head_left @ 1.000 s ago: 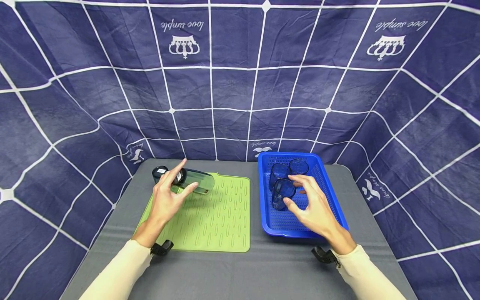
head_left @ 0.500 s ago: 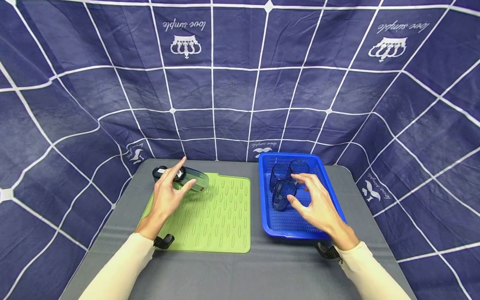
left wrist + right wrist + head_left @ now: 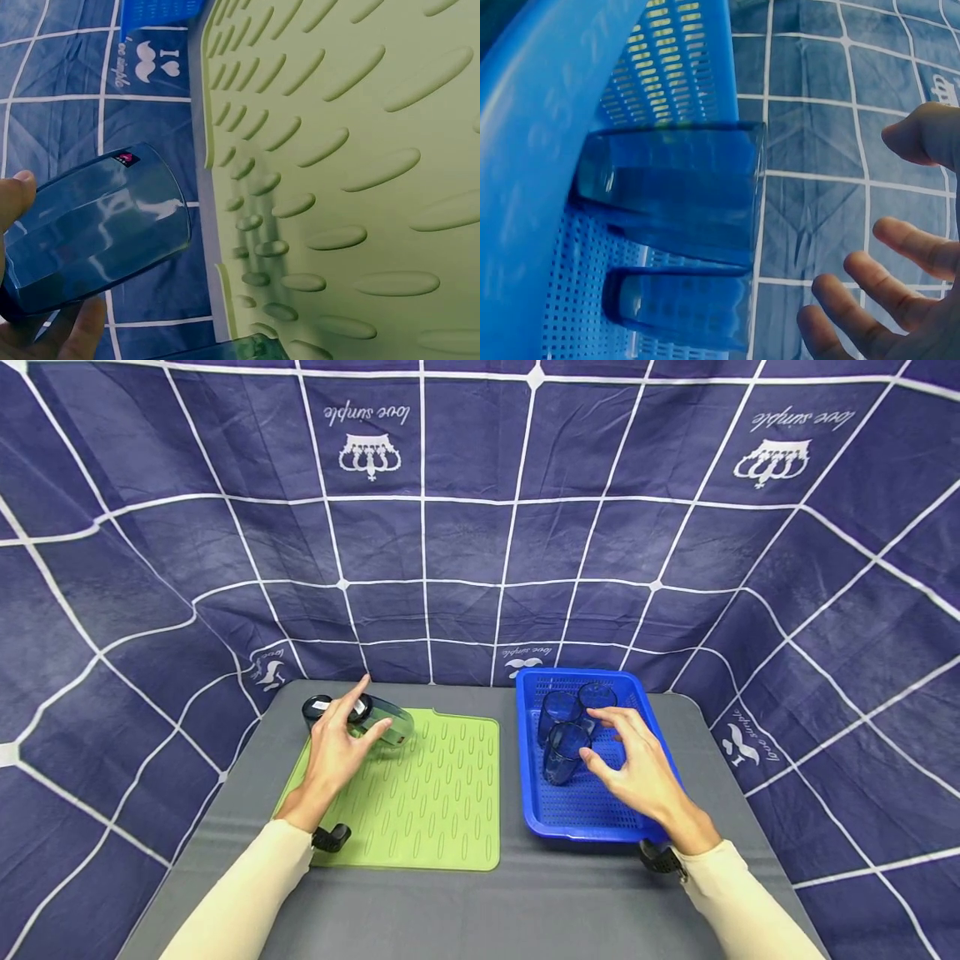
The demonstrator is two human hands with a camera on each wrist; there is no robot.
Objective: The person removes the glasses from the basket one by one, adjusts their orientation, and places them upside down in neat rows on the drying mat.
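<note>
My left hand (image 3: 333, 764) holds a bluish drinking glass (image 3: 392, 727) between thumb and fingers. This glass (image 3: 105, 225) is tipped over, its base toward the hand and its rim slanting down to the green ridged mat (image 3: 427, 810). Another glass (image 3: 317, 707), base up, stands at the mat's back left corner, partly hidden by the hand. My right hand (image 3: 637, 768) is held over the blue basket (image 3: 592, 834), fingers spread and thumb apart. Nearest to it is an upright blue glass (image 3: 564, 758); in the right wrist view the fingers are apart from the glasses (image 3: 675, 195).
Two more upright glasses, a left one (image 3: 558, 706) and a right one (image 3: 597, 695), stand behind the near one in the basket. A grey cloth (image 3: 480, 910) covers the table. Blue checked curtains (image 3: 480, 543) hang close around the back and sides.
The glass in my left hand has tipped steeper, its rim swinging down and to the left. My right hand has drawn back slightly to the right from the near glass.
</note>
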